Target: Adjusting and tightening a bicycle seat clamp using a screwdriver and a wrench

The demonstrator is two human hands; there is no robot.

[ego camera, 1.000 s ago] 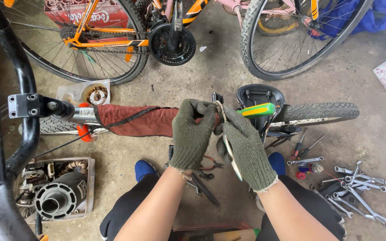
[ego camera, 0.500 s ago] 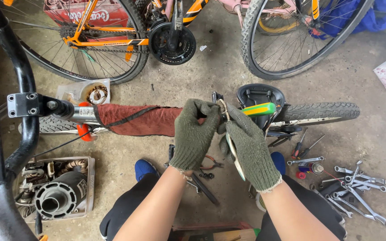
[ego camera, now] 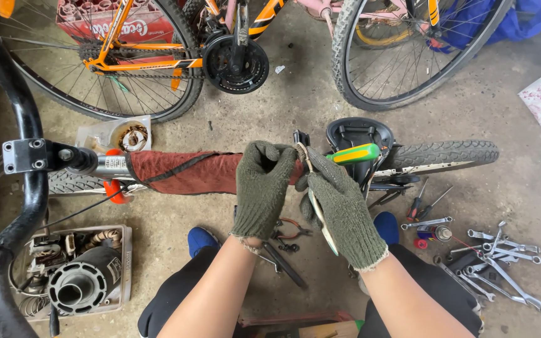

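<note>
Both my hands wear dark green knit gloves and meet over a bicycle frame tube wrapped in a dark red cloth (ego camera: 183, 172). My left hand (ego camera: 261, 188) is closed around the tube's wrapped end. My right hand (ego camera: 339, 203) grips a screwdriver with a green and yellow handle (ego camera: 353, 153) that sticks out to the right. A pale curved strip (ego camera: 318, 213) hangs down between the two gloves. Behind the hands lie a black saddle (ego camera: 358, 133) and a small knobby wheel (ego camera: 439, 155).
Several wrenches (ego camera: 499, 253) and screwdrivers lie on the concrete at right. A tray of metal parts (ego camera: 76, 275) sits at lower left, black handlebars (ego camera: 7, 156) at far left. An orange bicycle (ego camera: 158, 44) and another wheel (ego camera: 408, 50) stand behind. Pliers (ego camera: 286, 228) lie below my hands.
</note>
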